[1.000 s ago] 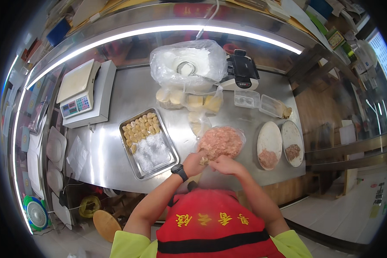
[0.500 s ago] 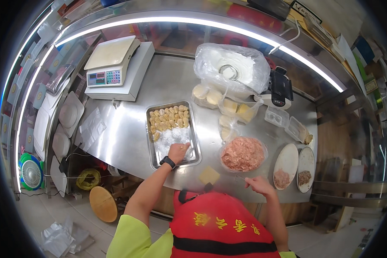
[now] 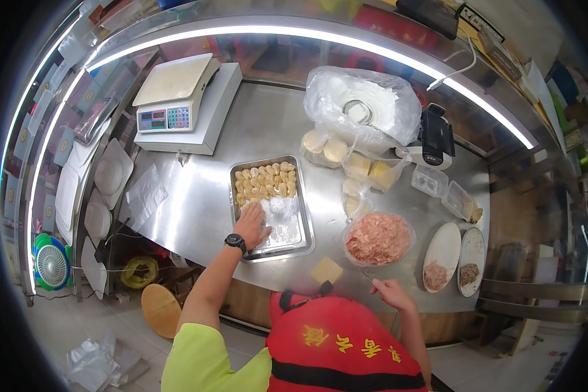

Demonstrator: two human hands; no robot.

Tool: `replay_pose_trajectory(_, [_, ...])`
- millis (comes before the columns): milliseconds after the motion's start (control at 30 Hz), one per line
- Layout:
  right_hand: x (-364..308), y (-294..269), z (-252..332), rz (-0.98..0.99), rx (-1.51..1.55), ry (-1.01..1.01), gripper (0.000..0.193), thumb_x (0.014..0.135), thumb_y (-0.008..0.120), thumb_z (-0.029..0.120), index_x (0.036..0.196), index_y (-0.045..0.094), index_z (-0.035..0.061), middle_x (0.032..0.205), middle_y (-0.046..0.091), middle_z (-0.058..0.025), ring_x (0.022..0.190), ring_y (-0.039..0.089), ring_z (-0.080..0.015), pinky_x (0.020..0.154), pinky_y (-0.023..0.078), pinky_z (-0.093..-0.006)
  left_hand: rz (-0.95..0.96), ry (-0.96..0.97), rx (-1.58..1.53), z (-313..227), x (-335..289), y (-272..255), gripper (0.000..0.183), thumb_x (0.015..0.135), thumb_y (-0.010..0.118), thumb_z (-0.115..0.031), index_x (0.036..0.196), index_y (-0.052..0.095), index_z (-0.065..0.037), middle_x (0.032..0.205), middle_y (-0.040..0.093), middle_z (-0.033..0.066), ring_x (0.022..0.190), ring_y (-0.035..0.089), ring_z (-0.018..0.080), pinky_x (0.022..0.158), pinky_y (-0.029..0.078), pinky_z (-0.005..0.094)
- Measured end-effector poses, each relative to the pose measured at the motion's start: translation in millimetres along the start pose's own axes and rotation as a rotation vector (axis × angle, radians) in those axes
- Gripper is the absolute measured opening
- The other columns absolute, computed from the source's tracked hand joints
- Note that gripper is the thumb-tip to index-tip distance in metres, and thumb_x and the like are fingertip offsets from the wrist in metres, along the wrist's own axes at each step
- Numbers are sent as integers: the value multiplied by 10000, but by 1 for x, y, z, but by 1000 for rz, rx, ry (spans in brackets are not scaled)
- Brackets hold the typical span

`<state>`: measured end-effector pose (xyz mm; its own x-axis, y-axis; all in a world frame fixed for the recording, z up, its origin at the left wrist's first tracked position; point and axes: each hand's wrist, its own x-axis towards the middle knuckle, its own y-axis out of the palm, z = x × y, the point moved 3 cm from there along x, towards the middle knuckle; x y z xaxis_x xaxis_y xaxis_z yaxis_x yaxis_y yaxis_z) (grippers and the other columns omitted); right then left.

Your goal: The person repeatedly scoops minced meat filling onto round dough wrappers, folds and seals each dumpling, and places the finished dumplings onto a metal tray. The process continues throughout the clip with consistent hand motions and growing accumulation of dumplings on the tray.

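My left hand reaches into a metal tray, fingers stretched out and palm down. Its fingertips are at the lower left of the rows of folded dumplings, and they hide whatever lies under them. White flour dusts the bare part of the tray. Near the front edge of the table, my right hand is closed around a thin stick-like tool, whose tip points up and left. Between the hands lie pale yellow square wrappers. A bowl of minced meat sits just beyond my right hand.
Two oval plates with bits of filling stand at the right. Behind the meat are bagged pale rounds, yellow wrappers in a bag and a bag-lined tub of white flour. A scale occupies the far left.
My left hand has moved left within the tray, and its fingers have spread from a bunched pose. My right hand stays near the table's front edge with the tool. The view has shifted slightly.
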<state>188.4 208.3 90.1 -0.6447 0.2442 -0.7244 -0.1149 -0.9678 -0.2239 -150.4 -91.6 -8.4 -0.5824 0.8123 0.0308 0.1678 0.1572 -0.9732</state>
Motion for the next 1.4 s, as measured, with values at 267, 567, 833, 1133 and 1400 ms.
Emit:
replay_pose_trajectory(267, [3, -4, -2, -16, 47, -60, 429, 950, 487, 391, 819, 655, 18, 507, 380, 60, 442, 331, -50, 424, 267, -240, -130, 46, -302, -67, -14, -11, 282, 847, 589, -230, 1011, 587, -1, 1126, 571, 202, 1073, 521, 361, 940, 401, 429])
replay_pose_trajectory(567, [3, -2, -38, -244, 137, -63, 467, 949, 469, 413, 767, 638, 17, 608, 505, -5, 541, 457, -99, 507, 376, -276, 208, 360, -414, -203, -26, 40, 127, 747, 593, -145, 825, 579, -45, 826, 562, 140, 827, 564, 334, 718, 470, 419])
replay_pose_trajectory(833, [2, 16, -96, -263, 179, -7, 481, 948, 464, 426, 767, 630, 12, 613, 519, -22, 567, 472, -114, 542, 391, -284, 443, 399, -190, -223, -17, 52, 174, 749, 586, -189, 831, 626, -41, 898, 594, 150, 897, 585, 314, 811, 485, 392])
replay_pose_trajectory(1133, [29, 7, -98, -339, 164, -145, 501, 964, 428, 434, 754, 618, 20, 547, 436, 19, 502, 405, -87, 485, 336, -265, 479, 125, -355, -212, -7, 56, 198, 717, 613, -237, 725, 678, -50, 764, 666, 148, 696, 637, 315, 665, 517, 422])
replay_pose_trajectory(1400, [47, 17, -27, -277, 146, -193, 538, 955, 415, 451, 772, 633, -6, 588, 492, -18, 530, 441, -115, 491, 359, -287, 82, -455, -1674, -156, -17, 80, 94, 753, 514, -117, 767, 576, -47, 756, 578, 30, 699, 555, 132, 638, 449, 285])
